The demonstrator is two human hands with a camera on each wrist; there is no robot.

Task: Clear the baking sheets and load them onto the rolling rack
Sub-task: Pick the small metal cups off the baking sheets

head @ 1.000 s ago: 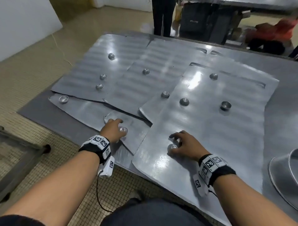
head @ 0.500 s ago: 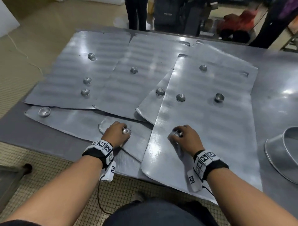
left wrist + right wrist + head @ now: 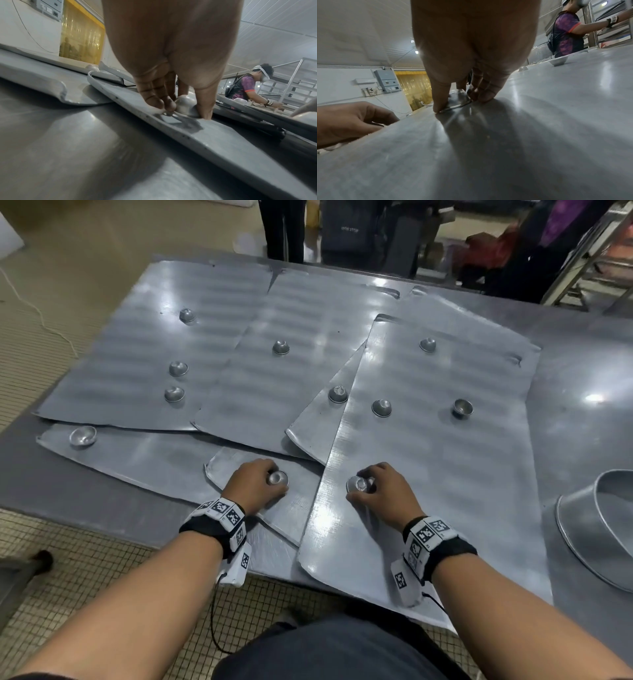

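Observation:
Several flat metal baking sheets overlap on the steel table (image 3: 582, 378). Small metal cups lie scattered on them, most upside down. My left hand (image 3: 260, 484) pinches an upturned cup (image 3: 276, 478) on a small near sheet (image 3: 301, 508); in the left wrist view thumb and fingers (image 3: 161, 104) clamp the cup (image 3: 186, 106) against the sheet. My right hand (image 3: 380, 491) grips another upturned cup (image 3: 358, 484) near the left edge of the big right-hand sheet (image 3: 445, 474); in the right wrist view this cup (image 3: 458, 100) sits between thumb and fingers, its rim on the sheet.
A large metal bowl (image 3: 582, 529) sits at the table's right edge. More cups stand further back, such as one upright cup (image 3: 463, 408). Another person (image 3: 245, 86) works at a metal rack (image 3: 589, 261) beyond the table. Tiled floor lies left.
Both hands have closed tighter round their cups. My head view has shifted left and forward, so the sheets sit further right in the picture.

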